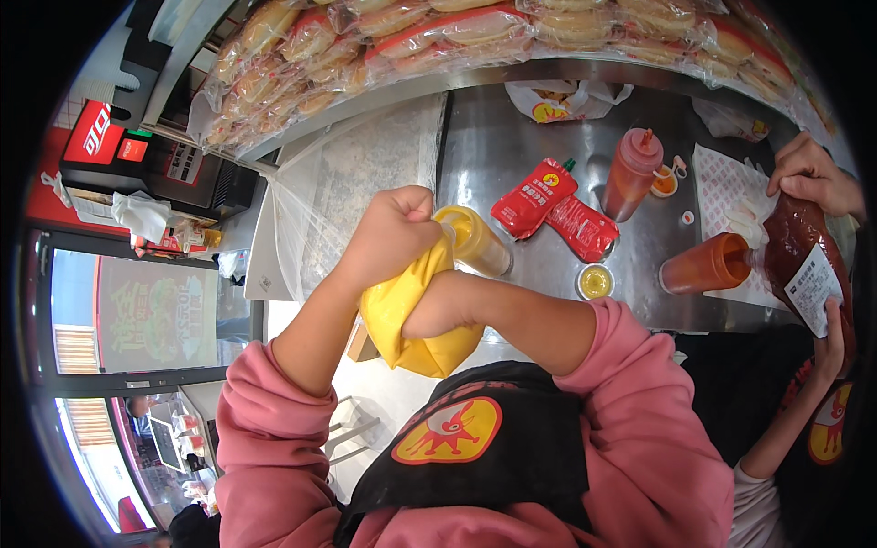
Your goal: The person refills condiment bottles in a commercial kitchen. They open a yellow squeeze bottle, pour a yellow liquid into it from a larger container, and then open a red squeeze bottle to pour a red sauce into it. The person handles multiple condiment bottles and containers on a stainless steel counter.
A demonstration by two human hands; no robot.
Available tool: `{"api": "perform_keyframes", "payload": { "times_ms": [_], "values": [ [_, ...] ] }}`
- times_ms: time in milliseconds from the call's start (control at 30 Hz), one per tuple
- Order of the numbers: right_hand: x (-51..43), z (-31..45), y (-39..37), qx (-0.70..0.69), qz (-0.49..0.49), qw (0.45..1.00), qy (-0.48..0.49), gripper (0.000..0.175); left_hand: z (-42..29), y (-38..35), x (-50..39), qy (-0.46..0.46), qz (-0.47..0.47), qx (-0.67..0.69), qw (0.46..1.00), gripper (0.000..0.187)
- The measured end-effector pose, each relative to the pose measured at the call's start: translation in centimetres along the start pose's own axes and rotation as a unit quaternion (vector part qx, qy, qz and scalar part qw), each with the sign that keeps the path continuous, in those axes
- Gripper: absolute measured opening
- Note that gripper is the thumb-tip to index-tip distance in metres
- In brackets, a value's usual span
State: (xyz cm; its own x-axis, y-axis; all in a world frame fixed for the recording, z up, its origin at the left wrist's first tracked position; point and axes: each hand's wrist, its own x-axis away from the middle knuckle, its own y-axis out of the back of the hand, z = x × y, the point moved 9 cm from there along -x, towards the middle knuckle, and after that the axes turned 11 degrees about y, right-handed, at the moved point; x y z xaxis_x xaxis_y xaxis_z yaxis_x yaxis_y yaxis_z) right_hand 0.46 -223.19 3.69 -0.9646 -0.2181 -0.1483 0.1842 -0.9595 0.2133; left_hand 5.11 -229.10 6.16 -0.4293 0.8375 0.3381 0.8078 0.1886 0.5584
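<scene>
A soft yellow sauce pouch [438, 353] is squeezed between my two hands. Its neck end meets the mouth of a clear squeeze bottle [490, 250], tilted towards me and coated yellow inside. My left hand [394, 236] is clenched around the upper part of the pouch, beside the bottle's mouth. Lower down, my right hand [438, 305] presses into the pouch, its fingers largely hidden in the folds. Just beyond the bottle lie a red ketchup pouch [533, 198] with a green cap and a second red pouch [586, 229].
A capped red squeeze bottle [634, 175] stands on the steel counter [473, 151], near a small yellow cup [595, 281]. At right, a co-worker's hands [815, 175] hold a dark red sauce bag [798, 236] at an orange-red bottle [709, 264]. Bagged buns [452, 34] fill the shelf above.
</scene>
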Motion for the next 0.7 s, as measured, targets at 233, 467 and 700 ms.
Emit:
{"api": "perform_keyframes", "payload": {
  "times_ms": [233,467,700],
  "values": [
    [0.3,-0.4,0.1,-0.017,0.012,0.999,-0.04,0.035,-1.0,-0.2,0.3,-0.02,-0.025,-0.075,0.997,0.03],
    [0.0,-1.1,-0.1,-0.005,0.022,0.998,-0.062,0.036,-1.0,-0.1,0.5,-0.014,-0.049,-0.086,0.995,0.03],
    [-0.4,-1.1,0.0,0.009,0.032,0.998,-0.048,0.037,-0.2,0.5,-0.1,0.002,-0.052,-0.02,0.998,0.032]
  ]
}}
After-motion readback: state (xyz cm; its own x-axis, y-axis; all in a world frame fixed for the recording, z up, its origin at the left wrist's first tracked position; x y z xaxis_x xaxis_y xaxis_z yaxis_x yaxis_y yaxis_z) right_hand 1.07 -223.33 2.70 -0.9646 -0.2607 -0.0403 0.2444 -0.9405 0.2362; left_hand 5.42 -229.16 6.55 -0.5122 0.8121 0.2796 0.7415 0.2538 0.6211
